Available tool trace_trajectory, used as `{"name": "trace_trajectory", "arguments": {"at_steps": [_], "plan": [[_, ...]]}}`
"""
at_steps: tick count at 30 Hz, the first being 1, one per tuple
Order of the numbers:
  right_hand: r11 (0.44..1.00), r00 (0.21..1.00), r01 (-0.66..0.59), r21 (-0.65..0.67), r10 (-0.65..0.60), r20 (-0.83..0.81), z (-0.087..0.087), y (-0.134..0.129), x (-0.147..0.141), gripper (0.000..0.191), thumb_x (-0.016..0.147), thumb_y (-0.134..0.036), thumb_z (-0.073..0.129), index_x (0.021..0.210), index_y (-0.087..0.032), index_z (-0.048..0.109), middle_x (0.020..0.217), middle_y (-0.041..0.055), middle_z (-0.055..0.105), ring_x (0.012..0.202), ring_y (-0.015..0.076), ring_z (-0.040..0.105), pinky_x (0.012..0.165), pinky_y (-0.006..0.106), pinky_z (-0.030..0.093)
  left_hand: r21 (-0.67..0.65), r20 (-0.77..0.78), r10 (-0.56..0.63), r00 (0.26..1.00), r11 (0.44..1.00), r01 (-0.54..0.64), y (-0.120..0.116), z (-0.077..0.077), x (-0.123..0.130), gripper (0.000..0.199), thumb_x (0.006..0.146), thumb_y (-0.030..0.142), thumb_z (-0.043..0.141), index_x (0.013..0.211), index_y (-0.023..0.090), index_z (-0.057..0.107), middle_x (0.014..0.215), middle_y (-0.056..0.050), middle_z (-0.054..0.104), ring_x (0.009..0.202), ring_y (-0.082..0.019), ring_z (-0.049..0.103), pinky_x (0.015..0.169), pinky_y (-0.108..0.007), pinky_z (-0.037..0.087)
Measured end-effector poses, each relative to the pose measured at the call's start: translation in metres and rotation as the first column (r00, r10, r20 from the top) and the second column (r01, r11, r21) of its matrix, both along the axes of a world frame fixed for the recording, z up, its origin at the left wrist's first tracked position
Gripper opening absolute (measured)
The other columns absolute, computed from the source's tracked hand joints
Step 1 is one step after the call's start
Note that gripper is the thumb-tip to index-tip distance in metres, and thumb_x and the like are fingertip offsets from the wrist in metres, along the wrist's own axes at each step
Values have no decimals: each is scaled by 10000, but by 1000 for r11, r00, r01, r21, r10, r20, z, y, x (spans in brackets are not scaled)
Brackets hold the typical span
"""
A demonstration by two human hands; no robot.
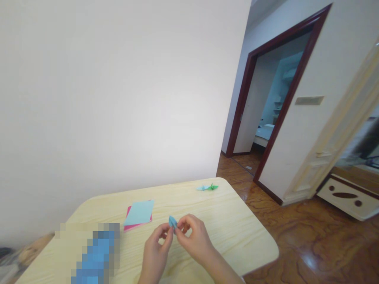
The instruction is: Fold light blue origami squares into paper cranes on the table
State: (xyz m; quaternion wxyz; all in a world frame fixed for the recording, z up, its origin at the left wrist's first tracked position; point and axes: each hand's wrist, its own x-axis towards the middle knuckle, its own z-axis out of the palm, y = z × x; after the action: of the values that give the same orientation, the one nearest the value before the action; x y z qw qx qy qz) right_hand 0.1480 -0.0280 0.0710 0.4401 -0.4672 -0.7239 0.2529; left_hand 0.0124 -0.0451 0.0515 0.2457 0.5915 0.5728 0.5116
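Between my two hands is a small piece of folded blue paper (172, 221), held just above the table. My left hand (158, 246) pinches its lower left side between thumb and fingers. From the right, my right hand (194, 236) grips the paper's lower edge with closed fingertips. The paper's top comes to a point, while its lower part is hidden by the fingers. Left of my hands lies a stack of square paper sheets (139, 213), light blue on top with pink showing beneath.
Two small folded paper figures, one light blue (203, 188) and one green (212, 187), sit near the far right corner of the wooden table (237, 232). A blurred-out blue object (97, 256) is at the front left. A white wall (118, 98) stands behind the table.
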Motion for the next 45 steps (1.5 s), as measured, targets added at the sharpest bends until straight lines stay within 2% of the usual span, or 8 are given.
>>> {"name": "trace_trajectory", "arguments": {"at_steps": [6, 11, 17, 24, 28, 34, 40, 45], "plan": [[995, 999, 36, 90, -37, 11, 1, -1, -4, 46, 692, -157, 576, 680, -200, 588, 659, -1, 601, 625, 141, 561, 606, 240, 429, 3, 24, 72, 997, 997, -72, -3, -1, 4, 302, 716, 483, 527, 746, 207, 647, 729, -36, 721, 682, -224, 662, 656, -295, 515], [988, 993, 108, 110, -113, 37, 2, 1, -4, 75, 697, -142, 558, 669, -203, 591, 646, 2, 613, 627, 148, 568, 613, 247, 432, -11, 95, 49, 994, 999, -48, -2, -8, 4, 305, 691, 455, 567, 808, 198, 681, 832, -54, 741, 787, -249, 677, 728, -319, 533], [979, 999, 30, 202, -35, 23, 7, -3, -2, 110, 741, -144, 551, 750, -208, 639, 721, 16, 654, 698, 153, 590, 673, 250, 449, 2, 82, 65, 995, 998, -65, -2, -8, 2, 279, 692, 427, 574, 807, 204, 694, 837, -51, 746, 789, -246, 684, 727, -319, 544], [966, 999, 25, 259, -30, 16, 8, -5, -2, 103, 709, -140, 591, 759, -200, 659, 706, 19, 659, 682, 157, 596, 653, 251, 463, 181, 29, 87, 996, 979, -90, -6, 1, 1, 199, 729, 383, 557, 850, 229, 522, 714, -17, 738, 658, -210, 697, 622, -317, 557], [949, 1000, 10, 314, -18, 21, 9, -5, -1, 112, 721, -138, 597, 772, -206, 670, 726, 19, 679, 694, 157, 612, 659, 246, 466, 271, -93, 126, 988, 958, -97, -9, 1, 1, 141, 751, 336, 549, 818, 252, 457, 709, -1, 730, 646, -195, 697, 582, -283, 549], [960, 998, 0, 279, -19, 63, 10, -7, 2, 113, 735, -139, 593, 800, -200, 662, 743, 23, 676, 686, 156, 606, 653, 246, 464, 341, -222, 157, 962, 937, -74, -12, 3, 1, 75, 779, 320, 517, 779, 251, 488, 690, 8, 704, 564, -167, 664, 543, -261, 536], [957, 992, 15, 290, -49, 113, 14, -8, 0, 124, 743, -115, 536, 765, -189, 633, 715, 25, 659, 669, 154, 594, 642, 250, 446, 270, -145, 142, 979, 958, -99, -11, 9, 2, 196, 766, 359, 518, 898, 215, 507, 732, -23, 704, 581, -172, 652, 566, -282, 537], [965, 994, 16, 262, -43, 98, 18, -10, -1, 93, 710, -150, 595, 786, -193, 627, 725, 12, 649, 675, 146, 587, 643, 235, 434, 271, -124, 141, 982, 957, -103, -10, 15, 1, 174, 757, 354, 522, 856, 211, 534, 725, -26, 700, 577, -175, 645, 551, -286, 530]]}}
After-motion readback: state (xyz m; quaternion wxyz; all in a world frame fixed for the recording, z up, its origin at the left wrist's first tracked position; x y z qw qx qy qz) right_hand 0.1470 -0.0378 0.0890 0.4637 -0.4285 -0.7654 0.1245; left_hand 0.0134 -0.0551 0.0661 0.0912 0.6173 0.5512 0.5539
